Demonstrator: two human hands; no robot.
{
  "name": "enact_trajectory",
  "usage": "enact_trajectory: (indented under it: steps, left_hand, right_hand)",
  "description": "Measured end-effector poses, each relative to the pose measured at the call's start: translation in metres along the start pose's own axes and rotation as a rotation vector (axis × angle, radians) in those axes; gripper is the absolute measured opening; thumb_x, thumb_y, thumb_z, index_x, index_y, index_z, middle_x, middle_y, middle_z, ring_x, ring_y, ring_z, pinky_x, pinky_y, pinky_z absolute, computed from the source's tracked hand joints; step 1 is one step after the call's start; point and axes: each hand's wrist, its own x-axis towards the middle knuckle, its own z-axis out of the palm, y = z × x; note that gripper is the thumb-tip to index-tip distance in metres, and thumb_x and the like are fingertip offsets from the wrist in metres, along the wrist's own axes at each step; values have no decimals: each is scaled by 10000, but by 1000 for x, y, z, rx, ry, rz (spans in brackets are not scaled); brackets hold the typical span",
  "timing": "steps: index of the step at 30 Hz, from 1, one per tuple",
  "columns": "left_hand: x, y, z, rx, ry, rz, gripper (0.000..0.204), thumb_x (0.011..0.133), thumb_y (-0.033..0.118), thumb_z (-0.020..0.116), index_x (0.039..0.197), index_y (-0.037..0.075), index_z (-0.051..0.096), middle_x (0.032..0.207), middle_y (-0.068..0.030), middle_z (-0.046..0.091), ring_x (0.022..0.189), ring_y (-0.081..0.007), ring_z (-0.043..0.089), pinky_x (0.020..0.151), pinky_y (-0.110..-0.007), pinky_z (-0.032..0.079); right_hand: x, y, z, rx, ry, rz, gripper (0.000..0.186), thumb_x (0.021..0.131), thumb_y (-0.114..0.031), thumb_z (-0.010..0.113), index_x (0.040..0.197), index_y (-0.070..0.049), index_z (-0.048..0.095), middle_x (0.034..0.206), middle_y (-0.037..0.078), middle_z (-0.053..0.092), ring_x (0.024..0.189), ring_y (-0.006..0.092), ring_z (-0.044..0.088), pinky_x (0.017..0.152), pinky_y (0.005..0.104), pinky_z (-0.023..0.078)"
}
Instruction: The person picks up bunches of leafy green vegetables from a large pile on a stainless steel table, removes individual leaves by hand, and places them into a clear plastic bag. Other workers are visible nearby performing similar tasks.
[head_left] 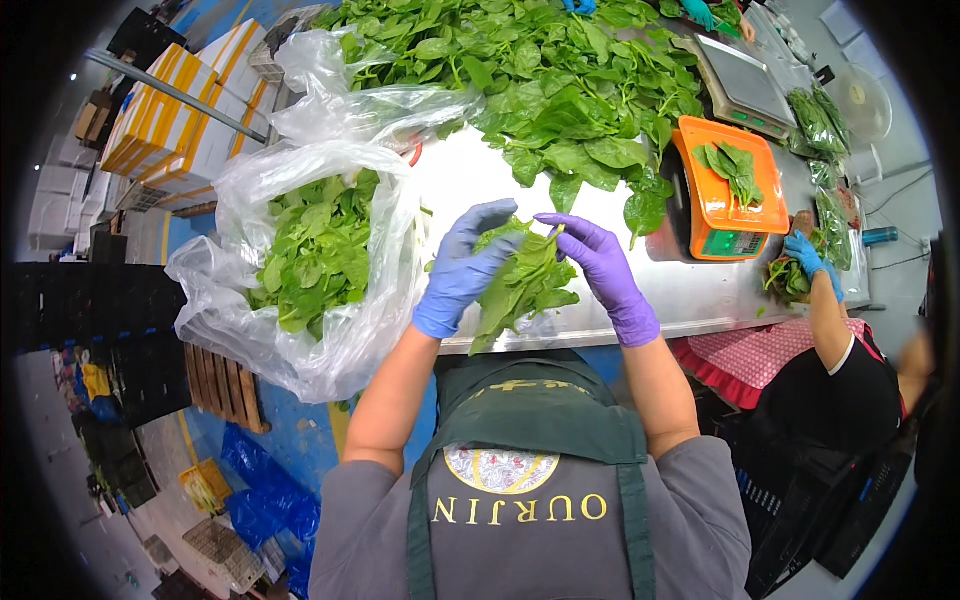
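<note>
In front of my apron, over the near edge of the metal table (640, 315), a bunch of leafy greens (527, 285) hangs with its leaves downward. My left hand (462, 268), in a blue glove, is closed round the bunch from the left. Gloved in purple, my right hand (603, 268) has thumb and fingers about the stems on the other side. A large heap of loose greens (560, 95) covers the far part of the table. Left of my hands sits an opened clear plastic bag (235, 270) with many greens (315, 250) inside.
On the right, an orange scale (745, 218) carries a few leaves, with a grey scale (742, 85) behind it. A co-worker's blue-gloved hand (803, 252) holds greens nearby. Bagged greens (820, 120) lie far right. Stacked white and yellow boxes (190, 105) stand left.
</note>
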Motion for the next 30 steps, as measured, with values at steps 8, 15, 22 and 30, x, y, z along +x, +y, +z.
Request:
enact_trajectory:
  steps: [8,15,22,30]
  left_hand:
    - [17,-2,9,408,-213,34,336,728,187,701,1036,82,617,751,-73,647,681,-199,613,635,-313,479]
    - [22,16,4,1204,-408,679,140,689,114,576,825,148,581,696,-40,523,701,-234,540,619,-346,394]
    - [6,25,9,966,-282,543,148,737,107,598,875,145,637,789,-61,585,716,-189,555,669,-316,432]
    - [0,-20,0,-187,55,-24,152,900,135,517,993,35,584,857,-26,609,729,-92,539,657,-229,447]
  right_hand:
    - [12,6,-7,-140,16,60,167,786,-90,668,908,-7,589,789,-1,596,677,55,545,618,186,443]
    - [-1,7,-11,-385,14,186,194,757,-168,694,861,-14,638,693,-9,584,609,47,510,578,197,436]
    - [-14,-8,-9,-444,-50,59,142,767,-106,664,841,5,618,680,-22,564,635,38,507,586,189,425]
    - [-32,-27,-21,-480,190,-205,98,773,-61,627,850,-1,618,720,3,596,661,61,544,636,209,453]
